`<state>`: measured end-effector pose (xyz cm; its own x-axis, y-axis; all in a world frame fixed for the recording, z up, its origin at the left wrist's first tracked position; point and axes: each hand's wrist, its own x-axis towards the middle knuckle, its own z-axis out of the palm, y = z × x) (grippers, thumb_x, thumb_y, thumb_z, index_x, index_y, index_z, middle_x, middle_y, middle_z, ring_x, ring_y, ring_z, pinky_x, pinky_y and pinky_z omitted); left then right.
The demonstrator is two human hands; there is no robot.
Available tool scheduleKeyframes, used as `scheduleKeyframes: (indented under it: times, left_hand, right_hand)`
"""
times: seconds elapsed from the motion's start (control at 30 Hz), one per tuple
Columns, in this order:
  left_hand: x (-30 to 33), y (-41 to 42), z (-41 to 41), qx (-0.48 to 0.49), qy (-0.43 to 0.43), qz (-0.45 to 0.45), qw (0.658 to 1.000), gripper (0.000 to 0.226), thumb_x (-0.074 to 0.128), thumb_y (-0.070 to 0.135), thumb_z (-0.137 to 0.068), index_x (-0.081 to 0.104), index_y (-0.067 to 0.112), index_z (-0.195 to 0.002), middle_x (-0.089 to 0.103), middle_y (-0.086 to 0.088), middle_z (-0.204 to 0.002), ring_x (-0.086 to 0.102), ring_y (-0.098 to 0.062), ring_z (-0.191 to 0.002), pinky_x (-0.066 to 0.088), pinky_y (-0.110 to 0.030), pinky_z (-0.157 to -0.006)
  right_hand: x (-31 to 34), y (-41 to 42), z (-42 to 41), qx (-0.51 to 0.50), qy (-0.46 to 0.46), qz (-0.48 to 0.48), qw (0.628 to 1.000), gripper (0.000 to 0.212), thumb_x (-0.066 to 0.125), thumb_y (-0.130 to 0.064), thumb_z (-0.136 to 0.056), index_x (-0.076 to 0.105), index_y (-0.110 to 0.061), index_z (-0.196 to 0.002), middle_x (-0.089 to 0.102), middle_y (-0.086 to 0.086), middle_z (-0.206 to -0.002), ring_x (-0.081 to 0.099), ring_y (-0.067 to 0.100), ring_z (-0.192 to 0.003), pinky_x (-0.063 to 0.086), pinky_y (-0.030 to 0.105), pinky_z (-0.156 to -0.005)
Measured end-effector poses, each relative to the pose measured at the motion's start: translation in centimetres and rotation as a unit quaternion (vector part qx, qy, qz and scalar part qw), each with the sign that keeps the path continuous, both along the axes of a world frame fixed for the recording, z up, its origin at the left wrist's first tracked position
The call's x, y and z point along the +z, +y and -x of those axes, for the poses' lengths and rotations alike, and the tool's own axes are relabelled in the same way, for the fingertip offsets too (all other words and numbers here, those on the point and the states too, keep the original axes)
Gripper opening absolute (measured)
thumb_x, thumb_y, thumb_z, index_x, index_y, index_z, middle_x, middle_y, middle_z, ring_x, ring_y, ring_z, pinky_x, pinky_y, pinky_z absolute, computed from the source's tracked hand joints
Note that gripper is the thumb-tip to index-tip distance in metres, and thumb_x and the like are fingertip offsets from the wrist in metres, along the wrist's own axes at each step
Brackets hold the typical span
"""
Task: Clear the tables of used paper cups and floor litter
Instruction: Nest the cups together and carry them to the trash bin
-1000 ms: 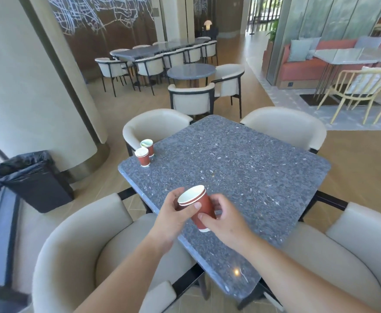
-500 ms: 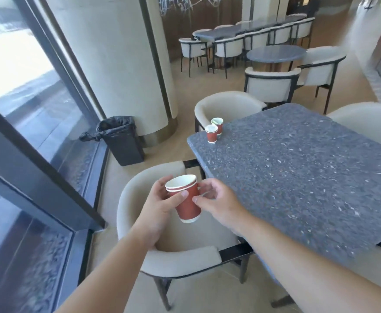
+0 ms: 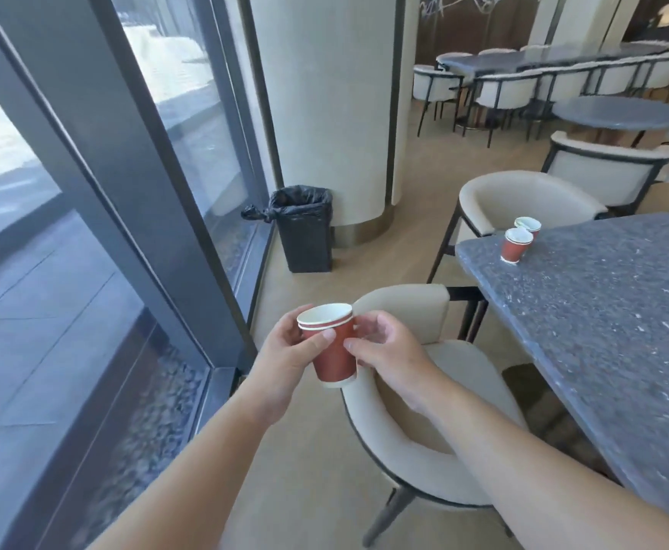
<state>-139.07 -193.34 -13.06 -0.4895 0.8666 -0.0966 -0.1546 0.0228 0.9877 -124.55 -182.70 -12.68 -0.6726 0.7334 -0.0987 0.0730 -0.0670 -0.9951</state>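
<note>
A stack of red paper cups (image 3: 334,351) with white rims is held in front of me over a cream chair (image 3: 412,442). My left hand (image 3: 289,355) grips the stack from the left, thumb across its front. My right hand (image 3: 384,351) pinches its right side with fingertips. Two more red paper cups, one (image 3: 516,246) nearer and one (image 3: 528,225) behind it, stand at the near left corner of the grey stone table (image 3: 602,311). A black lined trash bin (image 3: 304,229) stands on the floor by the window and the column.
A glass wall with dark frames (image 3: 134,216) runs along the left. A pale round column (image 3: 324,109) rises behind the bin. Another cream chair (image 3: 523,204) sits beyond the table corner. More tables and chairs (image 3: 563,77) fill the back right. Wood floor lies between chair and bin.
The view has swung left, away from the table, toward the window and bin. Both hands kept hold of the cups, which now hang over the chair instead of the table edge.
</note>
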Motion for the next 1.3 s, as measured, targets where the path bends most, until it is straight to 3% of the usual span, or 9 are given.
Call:
scheduleKeyframes:
  times: [0.13, 0.33, 0.5, 0.67, 0.8, 1.03, 1.2, 1.3]
  left_hand:
    - [0.2, -3.2, 7.5, 0.004, 0.002, 0.008, 1.0, 0.071, 0.082, 0.036, -0.072, 0.053, 0.02, -0.134, 0.068, -0.001, -0.125, 0.063, -0.026, -0.116, 0.05, -0.042, -0.095]
    - [0.1, -6.3, 14.5, 0.012, -0.009, 0.002, 1.0, 0.064, 0.077, 0.027, -0.078, 0.052, 0.013, -0.135, 0.065, -0.01, -0.129, 0.061, -0.034, -0.119, 0.043, -0.057, -0.104]
    - [-0.2, -6.6, 18.7, 0.025, -0.023, -0.012, 0.999, 0.06, 0.078, 0.026, -0.078, 0.056, 0.013, -0.132, 0.065, -0.013, -0.128, 0.06, -0.035, -0.119, 0.043, -0.058, -0.105]
    - [-1.6, -4.8, 22.8, 0.039, -0.037, -0.001, 0.999, 0.065, 0.083, 0.032, -0.073, 0.056, 0.017, -0.131, 0.067, -0.008, -0.126, 0.063, -0.03, -0.117, 0.044, -0.056, -0.104]
    - [-2.9, -1.0, 26.6, 0.036, -0.039, 0.011, 0.999, 0.07, 0.086, 0.041, -0.069, 0.058, 0.021, -0.129, 0.069, -0.005, -0.124, 0.065, -0.026, -0.114, 0.047, -0.054, -0.103]
    - [-3.9, 10.2, 32.8, 0.023, -0.042, 0.047, 0.998, 0.065, 0.086, 0.043, -0.066, 0.061, 0.026, -0.124, 0.071, 0.001, -0.118, 0.066, -0.021, -0.111, 0.051, -0.042, -0.096]
    - [-3.1, 19.5, 36.8, 0.001, -0.041, 0.062, 0.997, 0.07, 0.087, 0.045, -0.063, 0.06, 0.024, -0.125, 0.072, 0.001, -0.118, 0.067, -0.021, -0.111, 0.052, -0.042, -0.095]
    - [-2.3, 24.7, 38.6, -0.019, -0.041, 0.059, 0.997, 0.056, 0.085, 0.046, -0.066, 0.066, 0.032, -0.117, 0.072, 0.002, -0.117, 0.068, -0.018, -0.109, 0.053, -0.037, -0.09]
  right_hand:
    - [0.5, -3.1, 7.6, 0.003, -0.014, -0.003, 1.0, 0.033, 0.071, -0.029, -0.068, 0.064, -0.023, -0.1, 0.069, -0.001, -0.097, 0.067, 0.01, -0.086, 0.052, 0.023, -0.071]
    - [0.9, -5.5, 14.8, 0.033, -0.026, -0.006, 0.999, 0.026, 0.071, -0.023, -0.075, 0.066, -0.024, -0.1, 0.069, -0.001, -0.099, 0.066, 0.001, -0.079, 0.051, 0.015, -0.064]
    - [0.9, -5.2, 19.3, 0.045, -0.038, -0.008, 0.998, 0.02, 0.07, -0.016, -0.082, 0.066, -0.021, -0.101, 0.069, 0.0, -0.1, 0.065, 0.006, -0.083, 0.054, 0.024, -0.072]
    - [-0.1, -3.3, 23.2, 0.052, -0.038, 0.001, 0.998, 0.023, 0.07, -0.021, -0.078, 0.067, -0.022, -0.101, 0.07, 0.002, -0.102, 0.067, 0.013, -0.09, 0.054, 0.028, -0.074]
    - [-1.6, 0.5, 26.2, 0.037, -0.04, 0.019, 0.998, 0.03, 0.069, -0.03, -0.072, 0.067, -0.023, -0.101, 0.069, 0.002, -0.102, 0.067, 0.015, -0.095, 0.054, 0.03, -0.075]
    - [-3.9, 12.1, 31.5, -0.015, -0.01, 0.086, 0.996, 0.024, 0.067, -0.031, -0.073, 0.068, -0.022, -0.096, 0.068, -0.004, -0.09, 0.065, 0.01, -0.082, 0.05, 0.028, -0.068]
    - [-4.0, 20.4, 34.3, -0.059, 0.006, 0.134, 0.989, 0.024, 0.065, -0.033, -0.073, 0.069, -0.022, -0.093, 0.07, 0.004, -0.095, 0.065, 0.016, -0.085, 0.051, 0.032, -0.07]
    - [-3.6, 24.7, 35.0, -0.076, 0.013, 0.137, 0.987, 0.019, 0.064, -0.027, -0.08, 0.069, -0.02, -0.096, 0.07, 0.005, -0.095, 0.065, 0.016, -0.084, 0.051, 0.03, -0.069]
